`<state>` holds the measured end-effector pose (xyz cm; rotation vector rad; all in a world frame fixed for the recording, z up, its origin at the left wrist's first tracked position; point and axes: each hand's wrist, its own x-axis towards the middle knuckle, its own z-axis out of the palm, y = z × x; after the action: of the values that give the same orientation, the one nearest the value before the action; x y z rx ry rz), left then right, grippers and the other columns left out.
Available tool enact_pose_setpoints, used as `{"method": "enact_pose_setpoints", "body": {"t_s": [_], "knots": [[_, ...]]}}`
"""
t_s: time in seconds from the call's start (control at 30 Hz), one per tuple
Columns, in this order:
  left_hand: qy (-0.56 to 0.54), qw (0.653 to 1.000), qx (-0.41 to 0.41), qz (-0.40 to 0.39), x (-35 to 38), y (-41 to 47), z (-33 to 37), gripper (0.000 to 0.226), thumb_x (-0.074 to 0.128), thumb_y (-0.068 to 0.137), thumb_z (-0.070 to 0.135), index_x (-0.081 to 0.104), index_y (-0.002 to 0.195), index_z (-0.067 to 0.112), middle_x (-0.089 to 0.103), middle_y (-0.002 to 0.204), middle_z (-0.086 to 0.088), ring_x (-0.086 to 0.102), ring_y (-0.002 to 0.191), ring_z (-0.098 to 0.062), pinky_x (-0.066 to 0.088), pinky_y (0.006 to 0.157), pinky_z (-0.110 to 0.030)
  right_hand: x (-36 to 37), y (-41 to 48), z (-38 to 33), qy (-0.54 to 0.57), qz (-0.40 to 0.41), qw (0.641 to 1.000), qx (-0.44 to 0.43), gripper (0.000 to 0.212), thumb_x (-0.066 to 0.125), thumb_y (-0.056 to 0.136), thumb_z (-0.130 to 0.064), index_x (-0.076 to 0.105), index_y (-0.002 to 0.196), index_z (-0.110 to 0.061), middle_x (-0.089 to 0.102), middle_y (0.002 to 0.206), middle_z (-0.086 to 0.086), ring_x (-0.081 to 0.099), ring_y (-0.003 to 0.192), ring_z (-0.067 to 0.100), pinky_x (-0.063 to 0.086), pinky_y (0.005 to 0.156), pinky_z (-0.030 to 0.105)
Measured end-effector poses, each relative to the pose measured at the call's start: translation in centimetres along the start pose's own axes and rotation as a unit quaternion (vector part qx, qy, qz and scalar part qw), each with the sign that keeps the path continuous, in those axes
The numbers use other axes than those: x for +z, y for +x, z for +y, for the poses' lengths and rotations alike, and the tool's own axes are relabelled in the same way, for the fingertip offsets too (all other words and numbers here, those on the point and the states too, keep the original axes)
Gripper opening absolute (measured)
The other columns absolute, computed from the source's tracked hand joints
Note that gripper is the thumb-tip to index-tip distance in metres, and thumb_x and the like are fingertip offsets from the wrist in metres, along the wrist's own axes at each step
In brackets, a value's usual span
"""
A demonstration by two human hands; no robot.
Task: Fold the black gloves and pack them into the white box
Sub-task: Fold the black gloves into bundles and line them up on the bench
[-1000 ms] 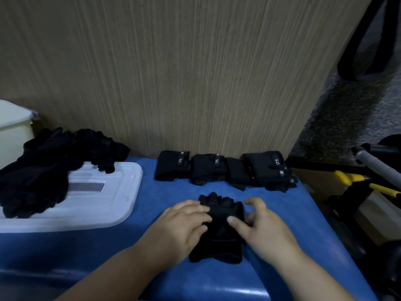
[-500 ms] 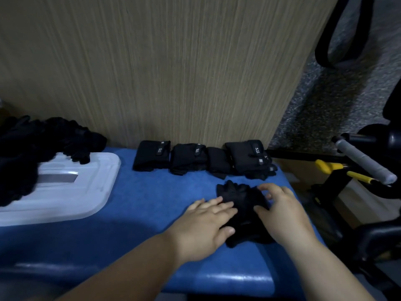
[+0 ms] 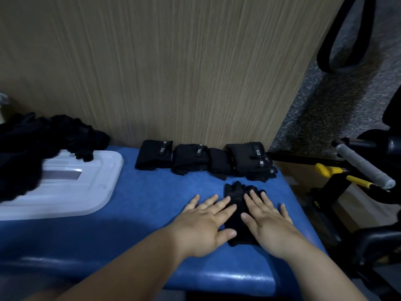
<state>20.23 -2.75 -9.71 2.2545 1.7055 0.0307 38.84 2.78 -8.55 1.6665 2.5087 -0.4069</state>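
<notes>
A black glove (image 3: 237, 193) lies flat on the blue padded table (image 3: 141, 198), fingers pointing away from me. My left hand (image 3: 208, 222) presses its left edge with straight, spread fingers. My right hand (image 3: 267, 218) lies flat on its right half, fingers straight. Several folded black gloves (image 3: 204, 159) sit in a row against the wooden panel. A heap of unfolded black gloves (image 3: 32, 144) rests on a white lid (image 3: 86, 192) at the left. Only a sliver of a white container (image 3: 2, 105) shows at the far left edge.
A wood-grain panel (image 3: 173, 72) rises behind the table. To the right of the table's edge stand black equipment with a grey grip (image 3: 364, 168) and yellow handles (image 3: 329, 170). Speckled floor (image 3: 325, 105) lies beyond.
Both hands have gone from curled over the glove to flat with straight fingers, pressing it down. The view has shifted right, so the glove heap and lid sit further left.
</notes>
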Motion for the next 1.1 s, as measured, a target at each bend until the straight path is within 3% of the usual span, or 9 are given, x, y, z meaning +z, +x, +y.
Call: {"method": "enact_pose_setpoints", "body": {"t_s": [0.1, 0.23, 0.33, 0.4, 0.6, 0.7, 0.8, 1.0, 1.1], "knots": [[-0.007, 1.0, -0.008, -0.006, -0.3, -1.2, -1.0, 0.062, 0.025, 0.096, 0.059, -0.003, 0.149, 0.044, -0.013, 0.158, 0.018, -0.021, 0.143, -0.005, -0.016, 0.117, -0.042, -0.4, -0.3, -0.2, 0.008, 0.018, 1.0, 0.005, 0.058, 0.021, 0.101, -0.05, 0.003, 0.153, -0.032, -0.009, 0.158, -0.018, -0.018, 0.144, 0.007, -0.013, 0.116, 0.047], [-0.03, 0.999, -0.042, 0.008, -1.5, -3.2, -2.8, 0.062, 0.028, 0.096, 0.059, 0.002, 0.15, 0.042, -0.007, 0.16, 0.015, -0.017, 0.145, -0.007, -0.011, 0.118, -0.043, -1.2, -0.5, -1.1, 0.033, 0.154, 0.987, -0.012, 0.05, 0.032, 0.1, -0.044, 0.027, 0.149, -0.031, 0.02, 0.157, -0.017, -0.002, 0.147, 0.007, -0.004, 0.117, 0.045], [-0.035, 0.993, -0.094, 0.064, -2.9, -5.2, -4.9, 0.062, 0.03, 0.097, 0.058, 0.012, 0.152, 0.036, 0.003, 0.161, 0.012, -0.008, 0.147, -0.008, -0.005, 0.119, -0.037, -1.5, -0.4, -3.8, 0.12, 0.27, 0.952, -0.085, 0.038, 0.046, 0.097, -0.033, 0.056, 0.131, -0.022, 0.054, 0.135, -0.009, 0.029, 0.142, 0.013, 0.019, 0.113, 0.033], [-0.037, 0.984, -0.141, 0.107, -3.9, -7.0, -6.7, 0.058, 0.033, 0.097, 0.055, 0.022, 0.15, 0.034, 0.013, 0.159, 0.012, 0.002, 0.147, -0.01, 0.004, 0.119, -0.037, -1.3, -0.4, -6.5, 0.157, 0.297, 0.933, -0.13, 0.031, 0.051, 0.093, -0.031, 0.067, 0.117, -0.019, 0.061, 0.114, -0.012, 0.048, 0.126, 0.015, 0.032, 0.102, 0.026], [-0.033, 0.914, -0.302, 0.268, -5.7, -13.5, -13.0, 0.035, 0.043, 0.095, 0.046, 0.052, 0.126, 0.033, 0.051, 0.13, 0.013, 0.034, 0.127, -0.014, 0.03, 0.104, -0.03, 1.0, 0.8, -15.7, 0.231, 0.207, 0.925, -0.221, 0.016, 0.057, 0.091, -0.034, 0.068, 0.103, -0.031, 0.053, 0.095, -0.034, 0.053, 0.098, -0.003, 0.044, 0.088, 0.019], [-0.036, 0.864, -0.369, 0.341, -6.0, -16.9, -15.9, 0.025, 0.05, 0.093, 0.04, 0.057, 0.116, 0.031, 0.054, 0.121, 0.009, 0.038, 0.12, -0.018, 0.033, 0.097, -0.032, 1.9, 1.7, -20.7, 0.27, 0.135, 0.92, -0.248, 0.013, 0.061, 0.091, -0.03, 0.062, 0.095, -0.042, 0.061, 0.096, -0.026, 0.054, 0.094, -0.009, 0.042, 0.081, 0.009], [-0.049, 0.82, -0.41, 0.396, -5.9, -19.6, -18.1, 0.021, 0.055, 0.091, 0.033, 0.056, 0.11, 0.023, 0.053, 0.113, 0.002, 0.04, 0.113, -0.024, 0.034, 0.088, -0.034, 2.5, 2.9, -25.6, 0.302, 0.083, 0.911, -0.269, 0.016, 0.062, 0.091, -0.026, 0.062, 0.089, -0.042, 0.067, 0.096, -0.016, 0.058, 0.09, -0.005, 0.045, 0.08, 0.012], [-0.118, 0.742, -0.479, 0.454, -5.8, -22.5, -21.1, 0.041, 0.061, 0.089, 0.024, 0.044, 0.125, 0.013, 0.04, 0.131, -0.009, 0.036, 0.12, -0.029, 0.034, 0.096, -0.04, 2.5, 5.3, -34.8, 0.344, 0.011, 0.901, -0.263, 0.023, 0.056, 0.094, -0.027, 0.062, 0.117, -0.026, 0.064, 0.109, -0.011, 0.06, 0.102, 0.006, 0.041, 0.084, 0.015], [-0.163, 0.741, -0.47, 0.451, -5.9, -22.8, -22.3, 0.051, 0.061, 0.089, 0.023, 0.04, 0.135, 0.013, 0.043, 0.134, -0.011, 0.038, 0.124, -0.031, 0.036, 0.099, -0.041, 2.6, 5.8, -37.8, 0.376, -0.025, 0.895, -0.239, 0.042, 0.054, 0.096, -0.028, 0.046, 0.137, -0.022, 0.056, 0.13, -0.006, 0.053, 0.114, 0.009, 0.034, 0.091, 0.017]]}}
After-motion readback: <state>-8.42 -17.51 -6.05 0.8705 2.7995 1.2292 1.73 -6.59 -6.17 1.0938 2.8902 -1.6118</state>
